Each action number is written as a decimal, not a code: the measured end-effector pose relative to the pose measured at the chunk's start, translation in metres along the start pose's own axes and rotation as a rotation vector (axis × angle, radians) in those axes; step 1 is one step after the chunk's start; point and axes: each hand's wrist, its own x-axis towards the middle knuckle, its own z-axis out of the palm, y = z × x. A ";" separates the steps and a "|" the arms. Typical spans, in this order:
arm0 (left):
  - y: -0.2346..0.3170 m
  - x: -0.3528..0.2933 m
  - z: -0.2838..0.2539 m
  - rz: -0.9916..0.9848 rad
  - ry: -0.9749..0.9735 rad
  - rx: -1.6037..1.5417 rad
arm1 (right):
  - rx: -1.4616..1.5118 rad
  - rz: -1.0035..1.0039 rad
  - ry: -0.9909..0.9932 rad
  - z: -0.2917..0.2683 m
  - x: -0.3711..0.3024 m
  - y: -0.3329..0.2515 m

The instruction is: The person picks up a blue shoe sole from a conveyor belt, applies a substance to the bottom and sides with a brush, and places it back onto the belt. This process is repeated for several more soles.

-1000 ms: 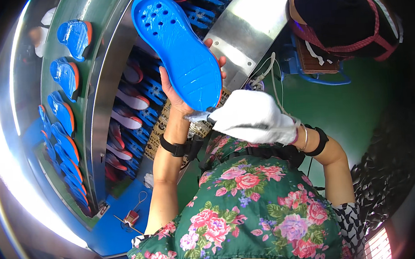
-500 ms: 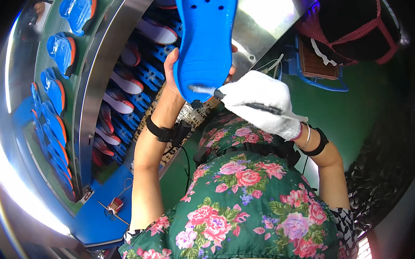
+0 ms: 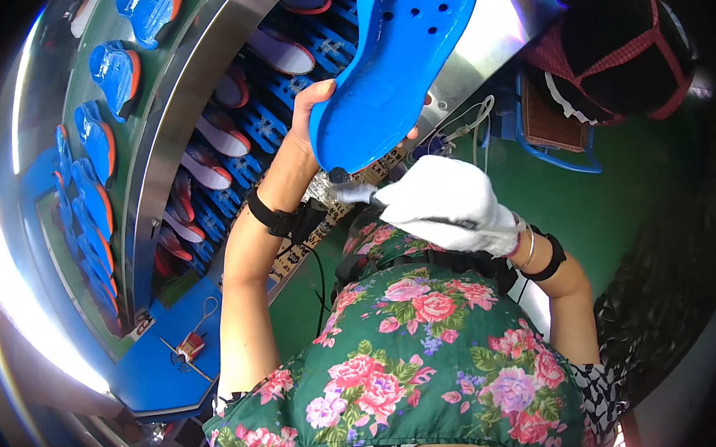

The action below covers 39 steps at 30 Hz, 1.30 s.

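A blue shoe sole (image 3: 383, 91) with a wet-looking inner face and a cluster of small holes near its toe is held up in front of me. My bare left hand (image 3: 312, 111) grips it around the heel half, thumb on the left rim and fingertips showing at the right edge. In a white glove, my right hand (image 3: 443, 202) is closed around a small brush (image 3: 354, 192) with pale, motion-blurred bristles. The bristles are just below the heel end, near a dark round spot on its edge; whether they touch it I cannot tell.
Several blue-and-orange shoe pieces (image 3: 94, 194) line a green belt (image 3: 135, 139) at the left, edged by a curved metal rail (image 3: 172, 112). Beyond it, pale-lined soles (image 3: 282, 52) sit on blue racks. A brown-seated stool (image 3: 555, 117) stands at the right. A red item (image 3: 191, 346) lies on a blue surface.
The sole has shifted right and tilted, its toe leaning to the right. The brush, on the inner heel earlier, has moved down off that surface to below the heel edge.
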 end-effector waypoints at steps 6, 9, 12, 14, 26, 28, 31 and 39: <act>-0.004 0.003 -0.007 0.022 0.060 -0.167 | 0.171 0.323 0.107 -0.003 -0.002 0.008; -0.019 0.000 -0.007 0.040 0.021 -0.409 | 0.417 0.470 0.241 -0.010 -0.008 0.008; -0.036 -0.002 0.006 0.118 0.353 -0.291 | 0.023 0.288 0.215 -0.033 0.011 0.016; -0.051 -0.005 0.000 0.095 0.214 -0.565 | -0.234 0.190 0.248 -0.051 0.026 0.016; -0.032 -0.019 0.014 0.300 0.121 -0.397 | 0.188 0.263 0.215 -0.051 0.020 0.000; -0.017 -0.029 0.023 0.383 0.083 -0.269 | 0.487 0.298 0.472 -0.058 0.007 0.004; 0.026 -0.032 0.040 0.472 -0.019 -0.008 | 0.594 0.337 0.577 -0.063 0.002 0.005; 0.163 0.011 0.033 0.875 0.095 -0.501 | 0.452 0.597 0.513 -0.025 -0.003 0.040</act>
